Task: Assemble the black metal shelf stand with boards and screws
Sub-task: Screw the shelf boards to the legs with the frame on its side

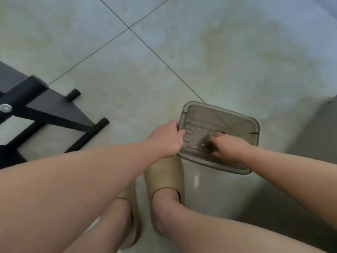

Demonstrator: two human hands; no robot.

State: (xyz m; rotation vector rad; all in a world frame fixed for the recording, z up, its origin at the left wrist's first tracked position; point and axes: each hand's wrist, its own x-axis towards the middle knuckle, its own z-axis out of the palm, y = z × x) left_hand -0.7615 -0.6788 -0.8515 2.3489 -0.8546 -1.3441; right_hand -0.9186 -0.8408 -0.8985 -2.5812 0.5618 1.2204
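The pale tiled floor point(218, 52) is carrying a clear box point(237, 125); the left hand point(167, 137) is gripping its rim, the right hand point(229, 147) is curling inside, grasp unclear.

Reaches forward and down with both bare arms, converging ahead of the feet. Extends the left forearm point(91, 170) nearly straight, wrist in line, back of the hand up. Grips the left rim of the clear box point(237, 115) with the left grip point(171, 138), fingers point(181, 133) curled over the edge. Angles the right forearm point(291, 170) in from the right side, wrist bent slightly down. Holds the right grip point(228, 145) inside the box, knuckles up, fingers curled toward its bottom. Cannot tell whether these blurred fingers pinch anything. Holds the two grips near each other, not touching.
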